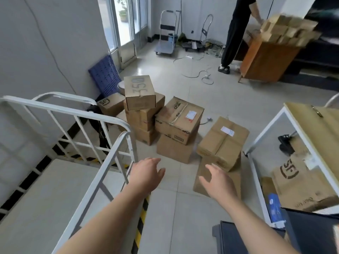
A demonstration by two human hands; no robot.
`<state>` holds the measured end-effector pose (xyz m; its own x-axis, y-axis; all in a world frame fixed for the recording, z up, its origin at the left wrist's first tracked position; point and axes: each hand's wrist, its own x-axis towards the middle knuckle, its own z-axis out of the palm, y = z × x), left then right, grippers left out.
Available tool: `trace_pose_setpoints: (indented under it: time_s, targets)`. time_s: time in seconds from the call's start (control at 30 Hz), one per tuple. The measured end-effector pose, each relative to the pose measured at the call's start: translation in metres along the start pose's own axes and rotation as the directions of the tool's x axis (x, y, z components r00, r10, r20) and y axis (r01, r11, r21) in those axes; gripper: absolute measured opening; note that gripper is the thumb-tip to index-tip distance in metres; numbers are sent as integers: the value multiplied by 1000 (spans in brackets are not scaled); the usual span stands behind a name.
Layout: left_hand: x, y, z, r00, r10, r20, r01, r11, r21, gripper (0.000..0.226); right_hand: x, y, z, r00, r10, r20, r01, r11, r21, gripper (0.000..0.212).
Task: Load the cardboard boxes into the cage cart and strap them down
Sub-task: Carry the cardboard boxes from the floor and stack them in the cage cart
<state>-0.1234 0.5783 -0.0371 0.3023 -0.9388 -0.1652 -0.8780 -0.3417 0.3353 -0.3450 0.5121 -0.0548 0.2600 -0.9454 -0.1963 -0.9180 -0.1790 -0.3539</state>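
1. Left hand [146,172]: extended forward, palm down, fingers spread wide, holding nothing. It hangs above bare floor, just beside the end post of the cage cart [102,114].
2. Right hand [217,181]: extended forward, fingers spread wide, empty. It hovers over a flat box [236,180] on the floor; contact cannot be confirmed.
3. Cage cart: to the left of the left hand, white tube rails, pale deck with no cartons visible on it. A black strap [100,129] hangs on its far rail.
4. Cardboard boxes, all on the floor beyond both hands. Just past the right hand's fingertips, a taped box with a white label [222,142] sits tilted on the flat box. Between the hands and further out, a large box [178,120] rests on a plain one [173,150]. Beyond the left hand, a stack is topped by a box marked "350" [139,91].
5. Right of the right hand: a white-framed table [266,129] with a box marked "SF" [297,184] beneath it.
6. Far beyond the hands: a second person [236,30] at a wooden cabinet [267,59].
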Motion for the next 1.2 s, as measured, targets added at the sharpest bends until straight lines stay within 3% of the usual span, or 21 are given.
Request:
trace_pose_setpoints:
  time_s: [0.23, 0.6, 0.93, 1.2]
  targets:
    - [92, 42, 16, 991, 124, 52, -125, 992, 14, 45, 56, 48, -14, 981, 190, -30, -187, 978, 95, 56]
    - [251, 95, 52, 948, 233, 215, -239, 971, 3, 50, 157, 96, -24, 889, 456, -46, -437, 874, 214, 55]
    - [339, 156, 162, 890, 201, 409, -218, 976, -4, 54, 236, 192, 29, 781, 620, 72, -620, 757, 204, 55]
    - [399, 178, 299, 850, 108, 516, -131, 991, 8, 54, 292, 294, 121, 721, 684, 107, -691, 699, 185, 58]
